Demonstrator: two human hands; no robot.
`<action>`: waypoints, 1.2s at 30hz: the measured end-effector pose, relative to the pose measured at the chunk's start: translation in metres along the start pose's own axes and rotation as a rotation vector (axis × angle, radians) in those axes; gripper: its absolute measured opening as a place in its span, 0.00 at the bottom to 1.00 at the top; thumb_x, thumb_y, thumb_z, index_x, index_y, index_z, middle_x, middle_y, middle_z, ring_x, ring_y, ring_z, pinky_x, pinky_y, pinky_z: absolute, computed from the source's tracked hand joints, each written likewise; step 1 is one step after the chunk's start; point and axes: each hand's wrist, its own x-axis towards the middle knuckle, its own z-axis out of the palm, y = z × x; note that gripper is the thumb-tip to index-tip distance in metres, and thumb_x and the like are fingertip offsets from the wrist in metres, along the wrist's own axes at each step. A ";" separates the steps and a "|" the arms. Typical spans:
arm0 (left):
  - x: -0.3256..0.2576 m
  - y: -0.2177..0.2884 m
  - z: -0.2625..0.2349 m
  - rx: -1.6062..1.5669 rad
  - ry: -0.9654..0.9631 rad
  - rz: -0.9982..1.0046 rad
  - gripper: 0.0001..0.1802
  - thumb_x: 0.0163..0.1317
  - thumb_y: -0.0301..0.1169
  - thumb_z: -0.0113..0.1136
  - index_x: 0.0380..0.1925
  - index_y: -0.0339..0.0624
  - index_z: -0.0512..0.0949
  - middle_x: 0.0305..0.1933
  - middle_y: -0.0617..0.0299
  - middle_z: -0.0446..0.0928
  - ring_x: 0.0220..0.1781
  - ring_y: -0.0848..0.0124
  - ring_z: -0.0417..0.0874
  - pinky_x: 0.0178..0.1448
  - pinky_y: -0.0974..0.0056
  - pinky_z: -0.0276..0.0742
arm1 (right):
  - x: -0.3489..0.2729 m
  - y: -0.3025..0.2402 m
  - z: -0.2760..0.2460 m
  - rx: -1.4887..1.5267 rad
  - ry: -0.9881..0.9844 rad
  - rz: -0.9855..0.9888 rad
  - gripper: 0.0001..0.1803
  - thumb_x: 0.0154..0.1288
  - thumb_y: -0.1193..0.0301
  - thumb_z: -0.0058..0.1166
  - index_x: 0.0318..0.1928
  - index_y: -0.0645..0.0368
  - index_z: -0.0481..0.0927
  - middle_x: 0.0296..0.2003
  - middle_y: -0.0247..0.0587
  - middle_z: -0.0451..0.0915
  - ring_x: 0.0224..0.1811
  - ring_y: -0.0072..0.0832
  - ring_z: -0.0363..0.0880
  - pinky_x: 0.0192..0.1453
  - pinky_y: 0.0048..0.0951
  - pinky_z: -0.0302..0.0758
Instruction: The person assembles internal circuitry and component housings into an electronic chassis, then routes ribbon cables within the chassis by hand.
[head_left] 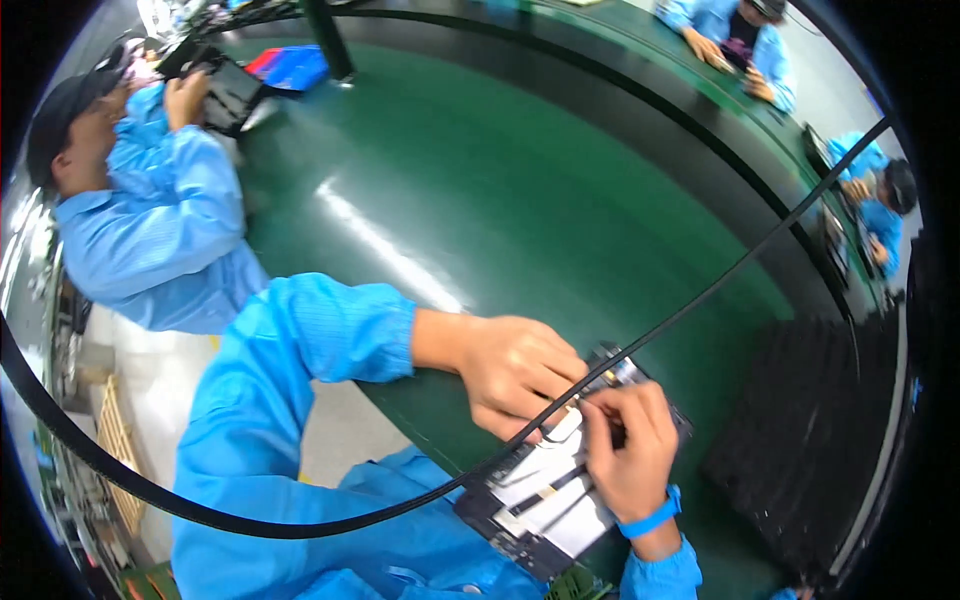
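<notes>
A flat electronic device (545, 490), its inside exposed, lies at the green table's near edge. Pale silver panels, black strips and a dark border show on it. Over its upper left part, my left hand (520, 375) is closed, fingers curled and tips pointing down at the device. My right hand (635, 440), a blue band (652, 512) round its wrist, pinches with thumb and forefinger close beside the left fingertips. A small white loop-like piece (565, 428) shows between the hands. What either hand pinches is too small or hidden to make out.
A black cable (700, 300) arcs across the view, in front of the device. On the right lies a ribbed black mat (800, 430). At left, a co-worker (150, 210) handles a dark panel (232, 95) beside blue trays (298, 68). Other people sit across the table.
</notes>
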 end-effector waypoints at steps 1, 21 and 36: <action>0.002 0.001 0.002 0.026 -0.011 0.022 0.18 0.70 0.40 0.64 0.25 0.39 0.80 0.30 0.56 0.76 0.34 0.54 0.82 0.34 0.55 0.79 | -0.003 -0.001 -0.001 0.007 0.005 0.049 0.08 0.61 0.84 0.71 0.38 0.63 0.85 0.33 0.44 0.79 0.34 0.40 0.80 0.37 0.39 0.76; -0.003 0.010 0.003 0.040 -0.019 0.149 0.27 0.73 0.45 0.63 0.17 0.43 0.71 0.24 0.60 0.68 0.29 0.59 0.77 0.29 0.59 0.70 | -0.003 0.000 0.002 -0.007 -0.038 0.096 0.08 0.61 0.86 0.69 0.39 0.65 0.85 0.36 0.44 0.77 0.35 0.38 0.80 0.37 0.34 0.76; -0.004 0.007 0.013 0.000 0.030 0.133 0.28 0.71 0.47 0.66 0.16 0.44 0.71 0.24 0.59 0.70 0.29 0.57 0.78 0.30 0.58 0.75 | -0.002 -0.003 0.002 -0.007 -0.026 0.119 0.10 0.59 0.87 0.71 0.38 0.66 0.84 0.36 0.45 0.78 0.34 0.38 0.80 0.37 0.35 0.77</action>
